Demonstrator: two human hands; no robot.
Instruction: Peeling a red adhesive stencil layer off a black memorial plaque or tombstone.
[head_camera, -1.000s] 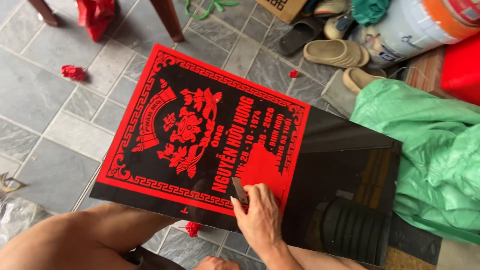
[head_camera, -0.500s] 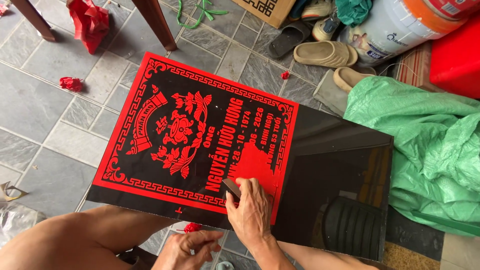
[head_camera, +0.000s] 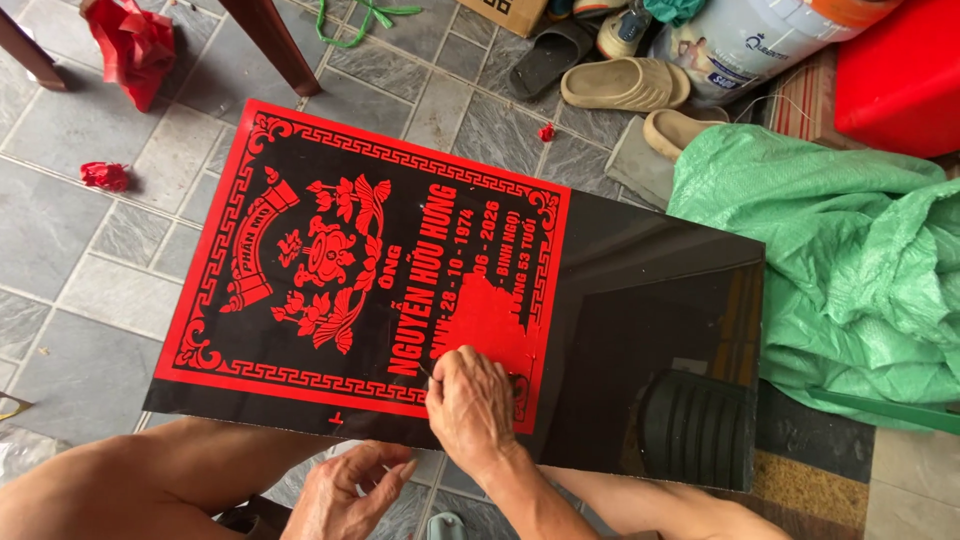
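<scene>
Right hand (head_camera: 470, 405) pinches what may be a thin blade, tip on the glossy black slab (head_camera: 640, 300) with red stencil film (head_camera: 340, 250), lying across the knees. Left hand (head_camera: 345, 490) hovers loosely curled, empty, below the slab's near edge.

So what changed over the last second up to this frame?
The left hand came into view below the black slab, fingers loosely curled. The right hand stayed on the uncut red film patch, pressing a thin tool. The slab and green tarp did not move.
</scene>
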